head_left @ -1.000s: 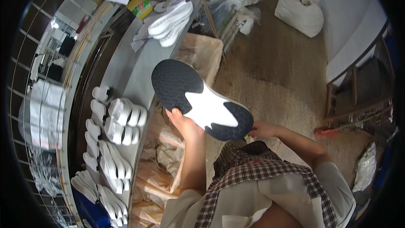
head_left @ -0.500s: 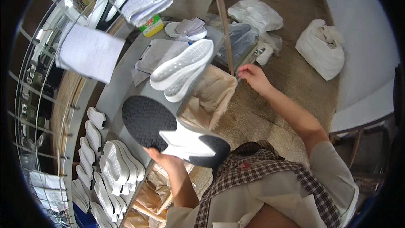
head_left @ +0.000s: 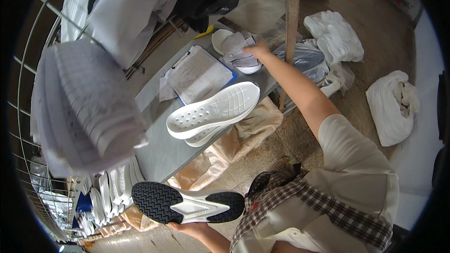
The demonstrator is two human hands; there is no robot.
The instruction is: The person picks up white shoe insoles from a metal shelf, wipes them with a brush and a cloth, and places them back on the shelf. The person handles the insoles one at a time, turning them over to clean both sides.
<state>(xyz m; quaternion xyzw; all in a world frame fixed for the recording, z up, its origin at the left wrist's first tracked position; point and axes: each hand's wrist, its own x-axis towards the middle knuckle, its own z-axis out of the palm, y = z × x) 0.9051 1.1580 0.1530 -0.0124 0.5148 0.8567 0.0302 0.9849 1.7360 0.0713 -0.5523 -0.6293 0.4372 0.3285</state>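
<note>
My left hand (head_left: 193, 229) grips a shoe sole (head_left: 194, 208) from below, near the front of my body. The sole's white middle lies between two black treaded patches, which face up. My right hand (head_left: 258, 49) is stretched to the far end of the table, its fingers closed at the edge of some paper slips (head_left: 236, 49). These slips lie over white soles (head_left: 219, 40), partly covering them. Between my hands, two white soles (head_left: 213, 111) rest stacked on the grey table (head_left: 157, 152), with dimples showing inside the upper one.
A clipboard (head_left: 199, 75) with papers lies behind the stacked soles. Hanging papers (head_left: 89, 107) and a wire rack (head_left: 21, 98) crowd the left. Several white soles (head_left: 112, 189) stand at the lower left. A post (head_left: 291, 18) rises beside my right arm; white bags (head_left: 391, 107) sit on the floor.
My right hand has moved from beside the post to the paper slips on the table. My left hand still holds the sole, now lower in view. The view has shifted.
</note>
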